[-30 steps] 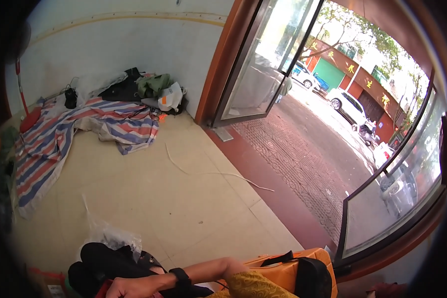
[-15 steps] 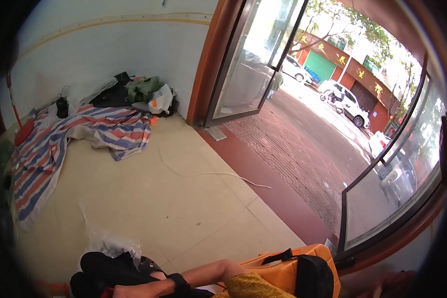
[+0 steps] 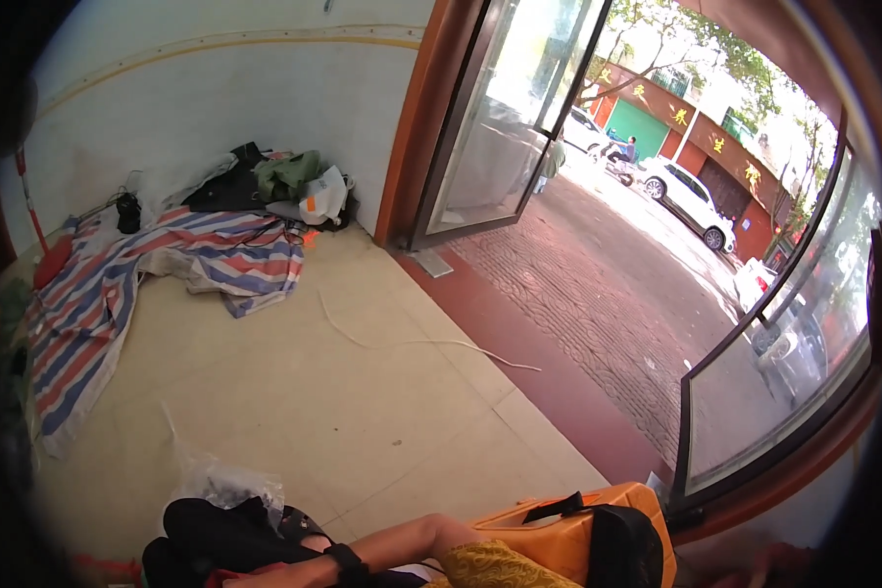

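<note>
A bare forearm with a black wristband (image 3: 345, 563) and a yellow patterned sleeve (image 3: 505, 565) crosses the bottom of the view, its elbow raised to the right. I take it for my right arm. My right hand (image 3: 282, 573) lies at the lower edge beside something red, with its fingers cut off from sight. What it holds, if anything, is hidden. Just above it are folded black cloth shapes (image 3: 216, 524) and a crumpled clear plastic bag (image 3: 227, 482). Right of the elbow sits an orange and black bag (image 3: 612, 529). My left hand is out of view.
A striped tarp (image 3: 206, 253) lies by the far wall, with dark clothes and a white bag (image 3: 325, 199) on it. A red dustpan (image 3: 53, 263) stands at left. A thin white cord (image 3: 412, 343) crosses the tiles. Glass doors (image 3: 495, 127) open onto a street with a white car (image 3: 686, 201).
The view has shifted slightly. My right hand now shows less above the lower edge. Outside, a rider on a scooter has moved left past the white car.
</note>
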Tool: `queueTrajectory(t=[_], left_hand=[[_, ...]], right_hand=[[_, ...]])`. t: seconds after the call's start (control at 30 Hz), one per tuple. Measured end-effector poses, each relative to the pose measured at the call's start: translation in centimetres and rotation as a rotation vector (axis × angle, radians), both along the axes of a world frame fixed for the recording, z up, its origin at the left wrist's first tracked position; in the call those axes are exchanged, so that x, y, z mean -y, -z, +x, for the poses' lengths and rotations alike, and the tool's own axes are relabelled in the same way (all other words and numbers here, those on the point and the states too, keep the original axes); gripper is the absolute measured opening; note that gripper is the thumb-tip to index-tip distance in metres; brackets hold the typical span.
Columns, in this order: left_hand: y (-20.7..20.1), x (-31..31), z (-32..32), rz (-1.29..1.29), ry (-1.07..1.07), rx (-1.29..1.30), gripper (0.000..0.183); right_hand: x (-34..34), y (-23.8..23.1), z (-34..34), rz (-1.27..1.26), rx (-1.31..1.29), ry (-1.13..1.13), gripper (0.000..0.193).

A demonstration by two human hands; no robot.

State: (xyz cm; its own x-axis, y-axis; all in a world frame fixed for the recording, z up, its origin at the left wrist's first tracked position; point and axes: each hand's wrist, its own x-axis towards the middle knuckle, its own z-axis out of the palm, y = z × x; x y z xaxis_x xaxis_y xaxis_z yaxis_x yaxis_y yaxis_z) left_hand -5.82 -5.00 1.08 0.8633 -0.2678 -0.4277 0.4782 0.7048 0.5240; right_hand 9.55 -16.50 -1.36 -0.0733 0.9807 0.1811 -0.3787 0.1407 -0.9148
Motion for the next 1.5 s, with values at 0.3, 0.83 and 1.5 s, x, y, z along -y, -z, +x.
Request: queueTrajectory(t=[0.3, 0.83, 1.5], left_hand=[[-0.5, 0.2, 0.0, 0.104, 0.056, -0.132, 0.014], [-0.6, 0.3, -0.1, 0.047, 0.057, -0.070, 0.015], [-2.1, 0.8, 0.0, 0.205, 0.041, -0.001, 0.017]], right_hand=[[-1.0, -1.5, 0.1, 0.070, 0.041, -0.147, 0.011], [-0.8, -1.3, -0.2, -0.144, 0.014, -0.105, 0.011], [-0.9, -1.7, 0.9, -0.157, 0.105, -0.093, 0.015]])
